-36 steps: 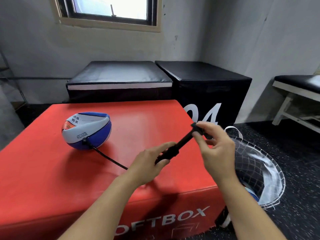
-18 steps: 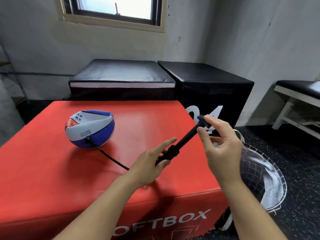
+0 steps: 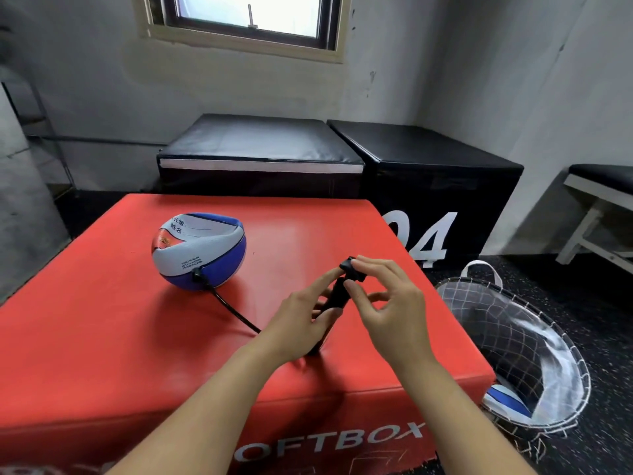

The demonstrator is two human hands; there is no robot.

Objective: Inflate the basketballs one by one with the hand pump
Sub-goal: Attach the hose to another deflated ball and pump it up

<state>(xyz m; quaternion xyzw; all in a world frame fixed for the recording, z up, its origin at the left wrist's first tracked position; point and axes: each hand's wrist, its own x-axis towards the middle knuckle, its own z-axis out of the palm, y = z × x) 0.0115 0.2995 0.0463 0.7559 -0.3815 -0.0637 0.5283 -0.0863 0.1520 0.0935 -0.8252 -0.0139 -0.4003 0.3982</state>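
The half-flat basketball [image 3: 199,251] lies on the red box [image 3: 102,337], hose [image 3: 233,311] plugged in; nearer the box's front, the left hand [image 3: 301,323] grips the pump [image 3: 337,296] barrel, steadying it; the right hand [image 3: 387,303] seemingly pinches the handle, ready to stroke.

grey walls [image 3: 496,63], a bright window [image 3: 250,15], black boxes [image 3: 428,166], speckled dark floor [image 3: 599,303].

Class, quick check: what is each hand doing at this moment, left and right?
Left hand: grips the black pump body.
Right hand: pinches the pump handle at the top.
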